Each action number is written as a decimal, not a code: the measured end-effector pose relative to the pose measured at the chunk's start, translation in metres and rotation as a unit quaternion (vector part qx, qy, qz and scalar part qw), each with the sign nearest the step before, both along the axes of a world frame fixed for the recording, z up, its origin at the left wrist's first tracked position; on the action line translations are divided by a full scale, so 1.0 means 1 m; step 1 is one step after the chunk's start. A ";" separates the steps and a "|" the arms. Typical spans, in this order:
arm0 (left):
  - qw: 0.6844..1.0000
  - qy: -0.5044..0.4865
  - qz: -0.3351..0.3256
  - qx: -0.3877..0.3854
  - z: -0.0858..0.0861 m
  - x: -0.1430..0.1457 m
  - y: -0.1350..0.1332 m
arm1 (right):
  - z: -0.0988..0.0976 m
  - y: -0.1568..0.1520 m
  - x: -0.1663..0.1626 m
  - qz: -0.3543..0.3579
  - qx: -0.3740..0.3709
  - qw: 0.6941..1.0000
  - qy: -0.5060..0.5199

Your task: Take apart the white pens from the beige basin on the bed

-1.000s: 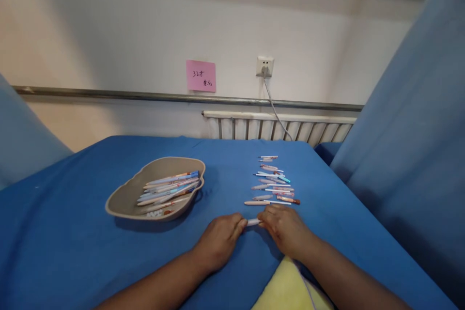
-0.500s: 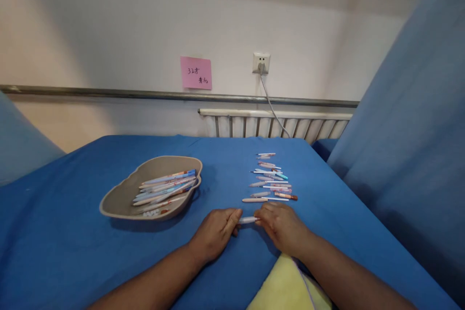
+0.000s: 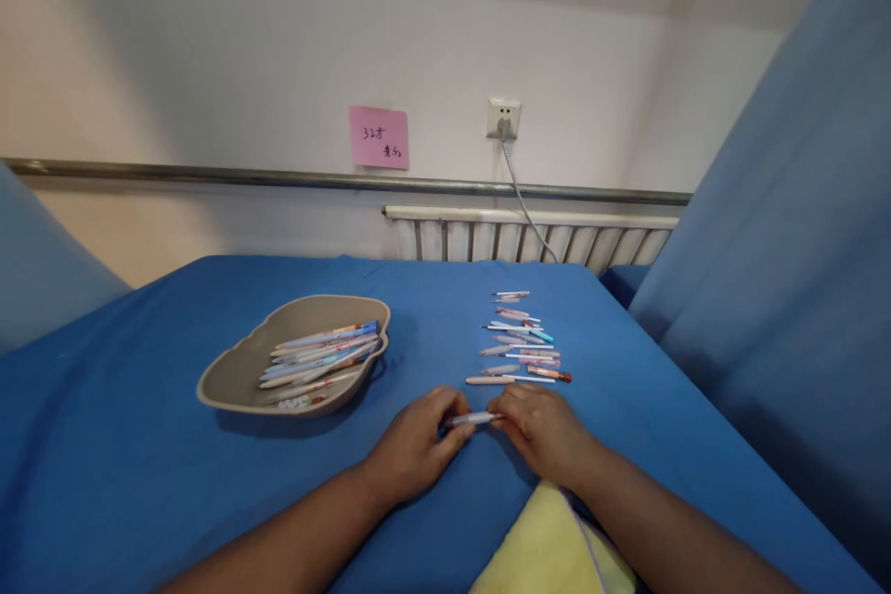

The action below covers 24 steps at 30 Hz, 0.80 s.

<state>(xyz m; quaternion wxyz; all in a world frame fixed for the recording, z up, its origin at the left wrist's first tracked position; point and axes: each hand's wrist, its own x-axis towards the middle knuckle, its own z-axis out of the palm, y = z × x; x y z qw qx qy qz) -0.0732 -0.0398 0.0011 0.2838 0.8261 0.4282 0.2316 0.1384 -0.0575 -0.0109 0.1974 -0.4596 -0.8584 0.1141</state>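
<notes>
A slim pen part with a whitish, translucent barrel is held level between my two hands, just above the blue cloth. My left hand has its thumb and fingers around the left end, the grip looser at the fingertips. The right end is pinched by my right hand, whose fingers hide that tip. Just beyond my hands, pen barrels, white refills and short pen pieces lie in rows on the cloth.
A beige cloud-shaped tray with several pens stands at the left. A yellow cloth lies by my right forearm. The blue-covered table meets a wall with a radiator. Blue curtains hang at both sides.
My left hand's fingers have loosened and shifted around the pen's left end, showing more of it. My right hand keeps its pinch. The view has shifted slightly.
</notes>
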 end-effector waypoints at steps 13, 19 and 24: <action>0.999 -0.010 -0.039 0.022 -0.003 -0.002 0.003 | -0.005 0.003 0.002 0.000 0.006 1.000 0.012; 0.999 -0.004 -0.025 0.026 -0.004 -0.004 0.004 | -0.007 0.004 0.002 -0.003 0.009 1.000 0.016; 0.998 0.004 -0.049 0.036 -0.005 -0.002 0.004 | -0.008 0.004 0.002 -0.004 0.001 1.000 0.013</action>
